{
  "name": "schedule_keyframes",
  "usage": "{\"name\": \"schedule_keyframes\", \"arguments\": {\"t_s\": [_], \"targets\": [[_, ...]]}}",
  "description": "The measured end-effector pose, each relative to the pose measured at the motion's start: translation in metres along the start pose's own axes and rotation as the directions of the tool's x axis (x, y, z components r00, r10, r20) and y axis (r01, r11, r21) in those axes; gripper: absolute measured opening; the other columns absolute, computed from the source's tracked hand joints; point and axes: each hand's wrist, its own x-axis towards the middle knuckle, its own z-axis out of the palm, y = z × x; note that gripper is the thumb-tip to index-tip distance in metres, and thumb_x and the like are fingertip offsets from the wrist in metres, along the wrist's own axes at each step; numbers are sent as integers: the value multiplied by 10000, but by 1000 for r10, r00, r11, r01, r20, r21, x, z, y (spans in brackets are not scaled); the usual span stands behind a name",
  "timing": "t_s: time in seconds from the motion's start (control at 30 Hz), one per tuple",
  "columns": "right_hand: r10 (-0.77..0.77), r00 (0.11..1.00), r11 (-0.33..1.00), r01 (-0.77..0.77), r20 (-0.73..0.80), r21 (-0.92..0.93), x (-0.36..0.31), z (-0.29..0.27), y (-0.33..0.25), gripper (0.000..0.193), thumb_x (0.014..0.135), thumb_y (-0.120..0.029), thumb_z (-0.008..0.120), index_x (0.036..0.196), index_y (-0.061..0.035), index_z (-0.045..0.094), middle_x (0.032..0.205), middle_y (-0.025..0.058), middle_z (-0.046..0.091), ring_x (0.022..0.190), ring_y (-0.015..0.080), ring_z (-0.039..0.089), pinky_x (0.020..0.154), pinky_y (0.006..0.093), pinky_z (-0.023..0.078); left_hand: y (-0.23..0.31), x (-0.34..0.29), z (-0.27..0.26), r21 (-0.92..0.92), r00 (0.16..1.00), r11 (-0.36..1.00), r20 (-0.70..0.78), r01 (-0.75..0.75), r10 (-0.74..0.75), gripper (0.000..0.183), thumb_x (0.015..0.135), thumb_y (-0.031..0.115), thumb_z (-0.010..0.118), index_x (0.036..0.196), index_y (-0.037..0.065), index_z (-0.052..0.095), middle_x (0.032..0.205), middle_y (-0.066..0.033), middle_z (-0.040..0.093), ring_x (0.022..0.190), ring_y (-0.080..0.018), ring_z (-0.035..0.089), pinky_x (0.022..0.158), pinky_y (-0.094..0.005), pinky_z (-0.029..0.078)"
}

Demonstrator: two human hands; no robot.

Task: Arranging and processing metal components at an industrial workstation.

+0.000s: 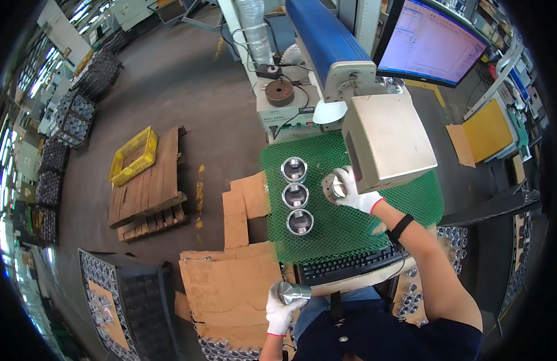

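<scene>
My left hand, in a white knit glove, is closed around a shiny metal piston below the front edge of the bench. Under the boxy head of a machine, my right hand, gloved as well, grips another piston on the green mesh mat. The palm and fingers partly cover that piston. To its left, three pistons stand in a column with their hollow ends up: the far piston, the middle piston and the near piston.
The beige machine head hangs over the mat from a blue arm. A black keyboard lies along the bench front. Cardboard covers several pistons at lower left. A monitor stands far right; a yellow crate rests on a pallet.
</scene>
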Motion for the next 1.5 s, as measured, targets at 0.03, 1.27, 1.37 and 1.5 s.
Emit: {"name": "schedule_keyframes", "arguments": {"t_s": [0.03,1.27,1.37,1.5], "targets": [[7,999,981,0,39,-195,2,-3,-16,854,640,-291,864,1362,-70,466,1328,218,493,1248,419,489,1077,486,426,-4,-3,-4,-6,1000,1000,-17,1,-1,929,585,112,944,1366,-21,458,1192,-121,604,1075,-210,621,928,-335,539],[97,980,992,-110,-176,-65,-200,16,-164,335,796,-194,726,1100,-59,684,1088,131,685,1038,306,641,939,399,502,90,-12,-15,-814,864,444,481,375,151,862,683,369,875,1365,6,493,1264,-199,602,1153,-378,615,954,-501,556],[270,954,929,-295,133,224,-207,12,-193,408,811,-200,728,1175,-27,672,1135,136,684,1077,280,650,982,380,499,98,-26,-7,-590,955,806,210,-49,211,828,680,292,872,1378,44,502,1286,-185,591,1131,-365,631,988,-487,525],[210,860,621,-484,465,616,-214,30,-195,595,870,-173,741,1384,28,519,1326,137,615,1178,216,607,1044,361,478,122,-48,7,471,717,634,-4,-614,697,914,595,360,908,1373,79,517,1189,-177,625,1045,-330,666,861,-420,558]]}}
